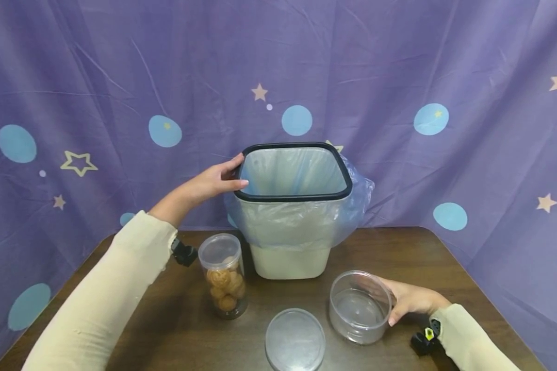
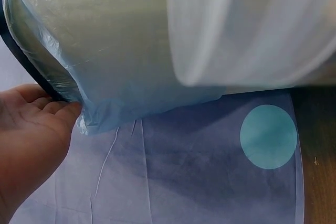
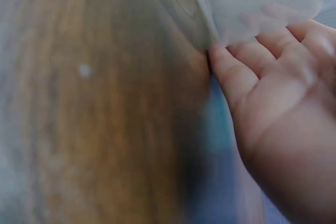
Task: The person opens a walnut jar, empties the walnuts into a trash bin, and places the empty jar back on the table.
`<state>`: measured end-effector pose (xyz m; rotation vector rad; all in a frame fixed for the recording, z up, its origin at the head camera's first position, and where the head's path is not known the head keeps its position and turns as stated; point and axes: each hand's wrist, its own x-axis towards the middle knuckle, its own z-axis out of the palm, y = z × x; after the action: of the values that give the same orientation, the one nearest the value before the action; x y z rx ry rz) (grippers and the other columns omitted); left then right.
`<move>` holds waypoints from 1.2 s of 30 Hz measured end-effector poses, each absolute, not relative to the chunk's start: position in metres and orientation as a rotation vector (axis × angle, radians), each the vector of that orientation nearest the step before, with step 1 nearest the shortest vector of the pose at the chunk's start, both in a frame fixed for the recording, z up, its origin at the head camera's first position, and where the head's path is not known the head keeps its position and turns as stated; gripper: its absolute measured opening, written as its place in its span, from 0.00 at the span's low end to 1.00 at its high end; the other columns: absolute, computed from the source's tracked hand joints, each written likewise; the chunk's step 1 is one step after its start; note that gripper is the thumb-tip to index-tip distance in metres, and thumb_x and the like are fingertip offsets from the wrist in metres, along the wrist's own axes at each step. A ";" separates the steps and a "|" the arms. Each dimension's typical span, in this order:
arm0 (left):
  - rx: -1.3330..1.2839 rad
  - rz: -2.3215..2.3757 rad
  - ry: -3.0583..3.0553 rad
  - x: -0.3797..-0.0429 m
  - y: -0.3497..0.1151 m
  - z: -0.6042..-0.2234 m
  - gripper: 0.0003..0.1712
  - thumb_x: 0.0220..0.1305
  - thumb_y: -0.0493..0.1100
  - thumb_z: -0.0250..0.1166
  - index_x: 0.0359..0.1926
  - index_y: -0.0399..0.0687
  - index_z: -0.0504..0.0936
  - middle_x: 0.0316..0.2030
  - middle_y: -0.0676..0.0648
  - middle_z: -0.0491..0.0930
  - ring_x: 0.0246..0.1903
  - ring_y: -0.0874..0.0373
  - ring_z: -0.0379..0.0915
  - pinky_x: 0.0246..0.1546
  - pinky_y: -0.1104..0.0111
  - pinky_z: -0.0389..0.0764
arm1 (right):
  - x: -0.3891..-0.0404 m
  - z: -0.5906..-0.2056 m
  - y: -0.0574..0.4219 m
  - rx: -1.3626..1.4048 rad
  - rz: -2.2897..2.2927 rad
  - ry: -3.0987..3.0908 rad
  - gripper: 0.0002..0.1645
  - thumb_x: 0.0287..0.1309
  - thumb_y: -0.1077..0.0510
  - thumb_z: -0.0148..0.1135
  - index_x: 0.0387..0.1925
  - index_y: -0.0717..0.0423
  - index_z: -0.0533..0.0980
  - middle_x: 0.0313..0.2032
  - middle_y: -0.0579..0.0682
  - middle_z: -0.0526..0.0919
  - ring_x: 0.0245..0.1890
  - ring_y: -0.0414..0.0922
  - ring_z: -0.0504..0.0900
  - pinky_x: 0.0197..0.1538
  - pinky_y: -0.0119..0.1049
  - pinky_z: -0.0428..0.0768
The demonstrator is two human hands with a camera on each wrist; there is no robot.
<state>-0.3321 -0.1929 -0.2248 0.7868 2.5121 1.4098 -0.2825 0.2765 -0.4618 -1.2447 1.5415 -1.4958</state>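
A light-coloured trash bin (image 1: pixel 290 263) stands upright at the table's back middle, its black rim (image 1: pixel 293 198) clamping a translucent blue liner bag (image 1: pixel 301 224). My left hand (image 1: pixel 211 181) grips the rim's left side, thumb on top and fingers at the outer side. In the left wrist view, those fingertips (image 2: pixel 65 109) lie right at the rim and bag. My right hand (image 1: pixel 413 299) holds a round clear plastic tub (image 1: pixel 359 330) from its right side, thumb in front and fingers behind. The tub is uncovered and has no contents showing.
A clear jar (image 1: pixel 223 292) of round golden-brown pieces, lidded, stands left of the bin. A round translucent lid (image 1: pixel 295 340) lies flat on the brown wooden table (image 1: pixel 390 252), left of the tub. Behind hangs a purple patterned curtain (image 1: pixel 213 77).
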 end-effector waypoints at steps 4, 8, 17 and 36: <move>0.783 1.403 2.516 -0.332 -0.193 -0.224 0.47 0.66 0.46 0.59 0.73 0.43 0.38 0.74 0.48 0.31 0.72 0.49 0.35 0.70 0.54 0.45 | -0.282 -0.460 0.277 -1.236 -1.468 1.564 0.63 0.49 0.61 0.70 0.72 0.65 0.35 0.71 0.69 0.37 0.73 0.43 0.43 0.70 0.28 0.49; 0.777 1.379 2.523 -0.333 -0.193 -0.223 0.48 0.65 0.48 0.60 0.74 0.46 0.38 0.74 0.50 0.32 0.72 0.50 0.34 0.70 0.55 0.45 | -0.283 -0.459 0.277 -1.228 -1.459 1.558 0.62 0.49 0.64 0.69 0.72 0.64 0.35 0.70 0.71 0.34 0.73 0.45 0.41 0.70 0.28 0.48; 0.765 1.383 2.528 -0.331 -0.192 -0.221 0.49 0.65 0.49 0.60 0.74 0.45 0.38 0.74 0.49 0.33 0.72 0.49 0.35 0.70 0.54 0.45 | -0.284 -0.459 0.279 -1.239 -1.462 1.553 0.62 0.51 0.69 0.66 0.72 0.62 0.31 0.70 0.71 0.30 0.73 0.44 0.39 0.70 0.28 0.47; 0.745 1.359 2.548 -0.331 -0.192 -0.223 0.47 0.66 0.47 0.59 0.74 0.45 0.38 0.74 0.48 0.33 0.72 0.49 0.36 0.70 0.55 0.46 | -0.276 -0.454 0.279 -1.159 -1.554 1.556 0.60 0.49 0.74 0.59 0.71 0.64 0.30 0.73 0.59 0.34 0.72 0.40 0.44 0.69 0.27 0.50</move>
<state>-0.3307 -0.1919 -0.2225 0.7447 2.5477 1.3590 -0.2763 0.2791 -0.4538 -1.1594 1.5557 -1.5536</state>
